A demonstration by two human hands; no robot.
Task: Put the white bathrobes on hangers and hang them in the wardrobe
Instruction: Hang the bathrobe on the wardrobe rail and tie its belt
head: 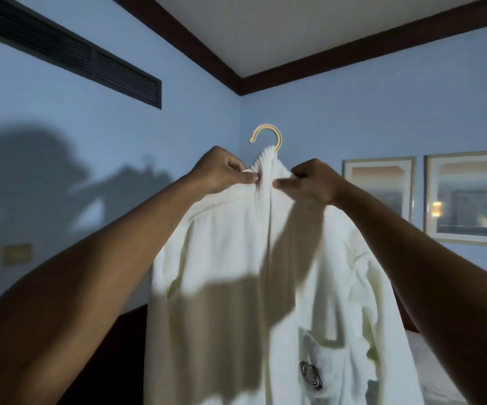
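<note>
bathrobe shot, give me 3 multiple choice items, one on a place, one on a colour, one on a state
1. Where does the hanger hook show?
A. above the collar
B. under the pocket
C. on the bed

2. What colour is the bathrobe?
A. blue
B. white
C. brown

3. What are the left hand and right hand doing?
A. hanging idle
B. pinching the collar
C. pressing the wall

Answers: 1 A, the hook rises over the bunched collar; 2 B, the cloth is white; 3 B, both thumbs pinch fabric at the neck.

one white bathrobe [265,273], one hanger [266,136], two hands, two framed pictures and one vent [70,54].
</note>
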